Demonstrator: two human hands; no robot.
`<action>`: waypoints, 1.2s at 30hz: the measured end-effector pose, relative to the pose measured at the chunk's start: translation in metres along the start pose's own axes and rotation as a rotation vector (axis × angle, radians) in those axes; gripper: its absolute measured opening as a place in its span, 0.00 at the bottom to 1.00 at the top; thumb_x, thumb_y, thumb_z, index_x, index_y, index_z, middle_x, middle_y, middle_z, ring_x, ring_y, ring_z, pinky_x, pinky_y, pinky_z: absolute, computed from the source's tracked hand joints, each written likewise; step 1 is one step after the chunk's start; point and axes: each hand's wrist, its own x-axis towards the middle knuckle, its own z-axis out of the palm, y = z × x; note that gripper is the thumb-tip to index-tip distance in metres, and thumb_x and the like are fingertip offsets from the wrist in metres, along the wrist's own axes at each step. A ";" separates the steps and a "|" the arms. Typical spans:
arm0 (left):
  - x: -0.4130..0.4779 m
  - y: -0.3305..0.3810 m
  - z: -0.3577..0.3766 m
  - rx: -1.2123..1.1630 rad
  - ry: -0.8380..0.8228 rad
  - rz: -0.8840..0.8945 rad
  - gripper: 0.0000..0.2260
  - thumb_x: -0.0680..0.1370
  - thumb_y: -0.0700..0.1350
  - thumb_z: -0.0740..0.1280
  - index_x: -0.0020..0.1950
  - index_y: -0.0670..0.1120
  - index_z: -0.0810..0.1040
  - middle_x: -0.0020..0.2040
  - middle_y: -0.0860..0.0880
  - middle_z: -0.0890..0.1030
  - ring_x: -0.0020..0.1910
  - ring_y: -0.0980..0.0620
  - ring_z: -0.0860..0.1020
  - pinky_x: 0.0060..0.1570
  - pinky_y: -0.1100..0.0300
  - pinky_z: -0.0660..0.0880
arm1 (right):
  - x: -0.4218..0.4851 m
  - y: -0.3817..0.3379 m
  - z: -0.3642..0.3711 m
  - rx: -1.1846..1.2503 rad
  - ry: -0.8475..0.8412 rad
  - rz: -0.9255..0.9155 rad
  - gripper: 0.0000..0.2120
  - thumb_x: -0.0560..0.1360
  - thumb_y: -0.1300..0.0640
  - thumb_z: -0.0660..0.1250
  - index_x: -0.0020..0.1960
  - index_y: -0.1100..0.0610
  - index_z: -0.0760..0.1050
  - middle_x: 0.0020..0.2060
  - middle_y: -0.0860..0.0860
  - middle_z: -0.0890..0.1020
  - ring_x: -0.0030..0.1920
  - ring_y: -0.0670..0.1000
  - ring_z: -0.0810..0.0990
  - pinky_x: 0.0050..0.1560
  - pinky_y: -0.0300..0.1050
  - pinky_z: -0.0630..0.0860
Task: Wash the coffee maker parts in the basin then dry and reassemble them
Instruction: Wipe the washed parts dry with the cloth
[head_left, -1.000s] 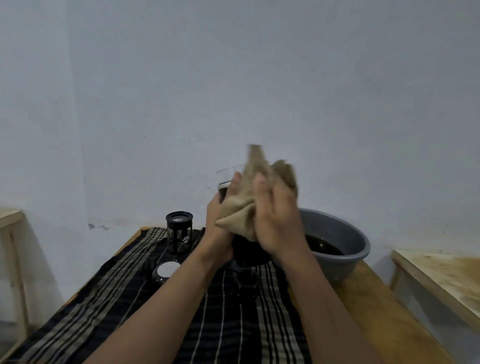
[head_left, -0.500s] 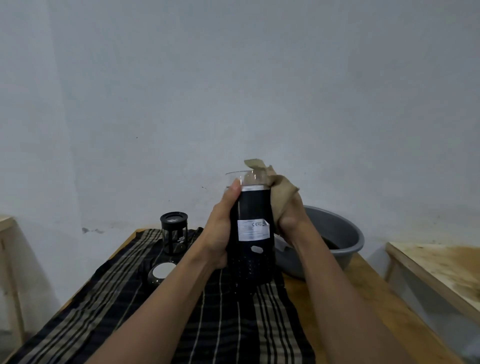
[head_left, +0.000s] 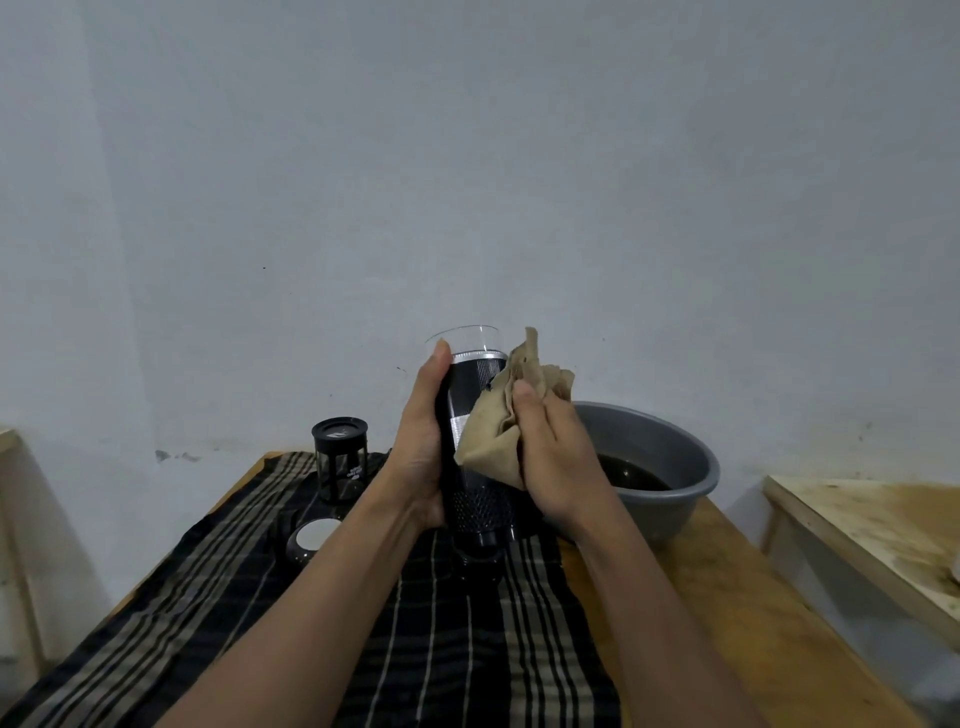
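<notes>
Beige, one cloth (head_left: 497, 428), right hand (head_left: 560, 464) — one cylinder (head_left: 469, 397), left hand (head_left: 420, 444)

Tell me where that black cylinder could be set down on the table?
Freest is the near stretch of the striped cloth, closest to the person. Bare tabletop also shows right of the cloth, before the basin. The cloth's far end is crowded: small jar, round lid, and a dark part under the cylinder.

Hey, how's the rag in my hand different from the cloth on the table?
The rag is plain tan; the cloth is black with pale stripes. The rag is bunched in the right hand against the black cylinder; the cloth lies spread on the table. Both are fabric.
</notes>
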 end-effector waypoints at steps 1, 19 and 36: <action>-0.001 0.000 0.000 -0.004 0.004 0.005 0.34 0.77 0.70 0.61 0.60 0.41 0.85 0.61 0.37 0.83 0.59 0.40 0.82 0.66 0.45 0.75 | -0.001 0.002 -0.001 -0.026 -0.016 -0.011 0.19 0.86 0.48 0.51 0.50 0.55 0.76 0.45 0.54 0.81 0.45 0.45 0.79 0.48 0.37 0.73; 0.009 0.016 0.008 -0.047 0.392 0.163 0.41 0.54 0.72 0.75 0.56 0.44 0.79 0.41 0.46 0.84 0.41 0.45 0.84 0.45 0.48 0.83 | -0.009 0.053 0.037 -0.152 0.495 -0.637 0.21 0.84 0.49 0.57 0.70 0.61 0.67 0.64 0.62 0.74 0.66 0.58 0.75 0.68 0.46 0.73; 0.019 0.017 -0.011 0.252 0.293 0.342 0.33 0.68 0.67 0.76 0.59 0.41 0.80 0.50 0.45 0.87 0.50 0.45 0.86 0.48 0.50 0.83 | 0.012 0.014 0.010 0.045 0.381 -0.158 0.15 0.86 0.50 0.54 0.47 0.55 0.74 0.34 0.51 0.74 0.31 0.43 0.72 0.31 0.34 0.70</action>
